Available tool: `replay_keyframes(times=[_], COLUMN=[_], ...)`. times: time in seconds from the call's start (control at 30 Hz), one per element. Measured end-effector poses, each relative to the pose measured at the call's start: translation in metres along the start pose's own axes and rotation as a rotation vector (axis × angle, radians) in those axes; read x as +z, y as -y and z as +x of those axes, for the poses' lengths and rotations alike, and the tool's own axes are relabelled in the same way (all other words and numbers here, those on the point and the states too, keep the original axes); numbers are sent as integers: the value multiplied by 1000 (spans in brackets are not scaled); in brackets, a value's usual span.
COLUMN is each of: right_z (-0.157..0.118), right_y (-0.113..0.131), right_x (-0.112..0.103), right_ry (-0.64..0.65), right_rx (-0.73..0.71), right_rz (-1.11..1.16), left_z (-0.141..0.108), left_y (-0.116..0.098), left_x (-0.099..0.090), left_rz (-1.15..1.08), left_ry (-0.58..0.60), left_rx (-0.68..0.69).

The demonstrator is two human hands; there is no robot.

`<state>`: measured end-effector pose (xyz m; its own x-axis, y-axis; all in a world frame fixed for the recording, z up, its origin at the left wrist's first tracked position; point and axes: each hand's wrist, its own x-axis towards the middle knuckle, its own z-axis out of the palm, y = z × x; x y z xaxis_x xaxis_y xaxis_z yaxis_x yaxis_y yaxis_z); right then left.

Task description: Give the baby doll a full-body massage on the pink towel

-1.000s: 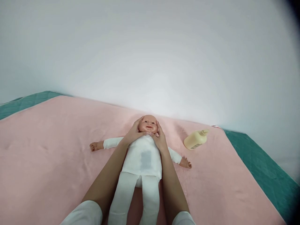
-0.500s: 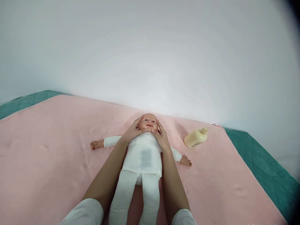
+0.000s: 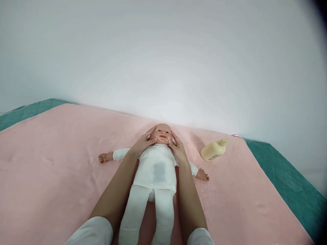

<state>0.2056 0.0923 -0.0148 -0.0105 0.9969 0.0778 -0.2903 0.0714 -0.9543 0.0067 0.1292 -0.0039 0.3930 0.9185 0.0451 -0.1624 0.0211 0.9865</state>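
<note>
Baby doll (image 3: 148,172) is face up on the pink blanket (image 3: 63,163), straight ahead of the person, between the two forearms. Long axis runs away from the body: legs near, head (image 3: 163,127) at the far end, whole line leaning slightly right toward the head. Arms splayed out to both sides.

Left hand (image 3: 142,143) is on the left side of the head, right hand (image 3: 178,149) on the right side. Both touching, so neither is clearly nearer. Both are open and cupped: thumbs by the lower cheeks, fingers up along the sides. Can't tell how hard they press, or whether any fingers go under the head.

Yellow pump bottle (image 3: 212,150) is off to the right, apart from the doll, nearer the right hand. Can't tell if it's standing straight.
</note>
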Motion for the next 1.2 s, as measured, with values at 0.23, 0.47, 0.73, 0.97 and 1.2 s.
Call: replay_keyframes(times=[0.23, 0.47, 0.73, 0.97, 1.2], right_z=[3, 0, -7, -4, 0], right_y=[-4, 3, 16, 8, -1], right_x=[-2, -1, 14, 17, 15], right_ry=[-9, 9, -71, -68, -84], right_rx=[18, -2, 0, -34, -71], right_rz=[15, -31, -146, -177, -210], left_z=[0, -3, -6, 0, 1], left_y=[-2, -9, -15, -5, -4], left_x=[1, 3, 14, 16, 16], left_rz=[-67, -45, 91, 245, 275], left_ry=[2, 18, 15, -68, -85], left_rx=[-41, -46, -3, 38, 63])
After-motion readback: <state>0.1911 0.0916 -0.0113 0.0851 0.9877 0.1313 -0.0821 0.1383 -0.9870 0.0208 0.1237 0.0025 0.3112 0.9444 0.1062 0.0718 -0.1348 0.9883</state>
